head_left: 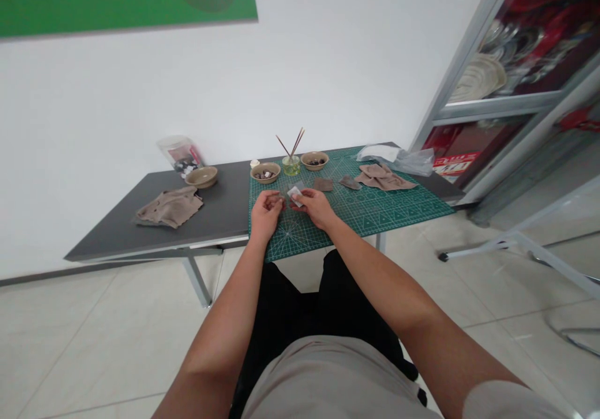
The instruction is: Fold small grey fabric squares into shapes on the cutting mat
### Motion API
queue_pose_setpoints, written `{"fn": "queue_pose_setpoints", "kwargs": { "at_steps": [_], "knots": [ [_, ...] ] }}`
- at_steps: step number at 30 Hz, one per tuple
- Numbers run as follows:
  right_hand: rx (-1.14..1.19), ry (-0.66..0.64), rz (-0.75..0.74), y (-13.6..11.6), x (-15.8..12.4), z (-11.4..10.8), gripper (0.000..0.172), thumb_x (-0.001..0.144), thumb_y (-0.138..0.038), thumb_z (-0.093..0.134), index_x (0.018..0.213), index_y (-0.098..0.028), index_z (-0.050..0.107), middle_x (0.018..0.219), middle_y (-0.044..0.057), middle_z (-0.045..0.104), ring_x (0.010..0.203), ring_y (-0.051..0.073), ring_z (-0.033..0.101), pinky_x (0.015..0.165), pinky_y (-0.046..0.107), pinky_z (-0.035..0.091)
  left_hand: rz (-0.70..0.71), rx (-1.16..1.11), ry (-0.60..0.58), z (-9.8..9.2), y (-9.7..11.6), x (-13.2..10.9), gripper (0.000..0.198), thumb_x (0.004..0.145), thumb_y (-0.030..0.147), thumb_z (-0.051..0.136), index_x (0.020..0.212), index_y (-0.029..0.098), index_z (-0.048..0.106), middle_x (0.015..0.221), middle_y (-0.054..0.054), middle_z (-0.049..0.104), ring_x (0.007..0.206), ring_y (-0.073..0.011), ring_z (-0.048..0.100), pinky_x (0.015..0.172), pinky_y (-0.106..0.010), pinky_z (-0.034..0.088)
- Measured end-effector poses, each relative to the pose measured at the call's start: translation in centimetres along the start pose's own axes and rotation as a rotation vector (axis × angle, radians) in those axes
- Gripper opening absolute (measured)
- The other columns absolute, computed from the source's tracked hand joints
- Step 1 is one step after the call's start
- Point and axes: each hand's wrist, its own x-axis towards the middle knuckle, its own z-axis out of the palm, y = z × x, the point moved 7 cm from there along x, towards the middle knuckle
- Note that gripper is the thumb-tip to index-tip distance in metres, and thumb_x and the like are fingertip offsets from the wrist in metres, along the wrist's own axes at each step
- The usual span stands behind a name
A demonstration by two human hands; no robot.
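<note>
Over the front of the green cutting mat, my left hand has its fingers pinched together. What they hold, if anything, is too small to make out. Close beside it, my right hand grips a small whitish-grey folded piece between thumb and fingers; paper or cloth, I cannot tell which. Just behind my hands stands a tan bowl with several small stones in it. A second tan bowl holds dark stones. Right of my right hand lie a brown square piece and a crumpled grey piece.
A glass jar with thin sticks stands between the bowls. Brown cloths lie left, near another bowl and a plastic bag. Another cloth and clear plastic wrapping lie right. The wall rises behind.
</note>
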Motion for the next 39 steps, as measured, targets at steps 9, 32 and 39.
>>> {"fn": "queue_pose_setpoints", "kwargs": {
  "at_steps": [9,32,39],
  "knots": [
    [0.024,-0.071,-0.013,-0.1,-0.2,0.3,0.034,0.057,-0.036,0.084,0.077,-0.017,0.065,0.076,0.001,0.069,0.073,0.016,0.064,0.074,0.033,0.053,-0.033,0.045,-0.079,0.7,-0.9,0.1,0.022,0.075,0.022,0.064,0.097,0.019,0.062,0.084,-0.002,0.069,0.076,-0.0146,0.065,0.077,-0.031,0.053],
    [-0.068,-0.095,-0.019,0.2,-0.2,0.5,0.032,0.058,-0.037,0.083,0.077,-0.014,0.07,0.077,0.003,0.07,0.071,0.015,0.063,0.072,0.031,0.052,0.026,0.566,-0.089,0.9,1.6,-1.3,0.007,0.079,0.027,0.059,0.076,0.02,0.06,0.069,0.002,0.063,0.065,-0.0129,0.056,0.065,-0.025,0.042],
    [-0.17,0.02,-0.111,0.1,-0.2,0.0,0.027,0.064,-0.038,0.077,0.077,-0.016,0.07,0.076,0.003,0.071,0.068,0.015,0.062,0.067,0.029,0.051,0.095,0.591,-0.122,1.4,1.5,-1.3,0.01,0.08,0.028,0.059,0.073,0.02,0.059,0.067,0.001,0.062,0.062,-0.0138,0.054,0.062,-0.026,0.039]
  ]
}}
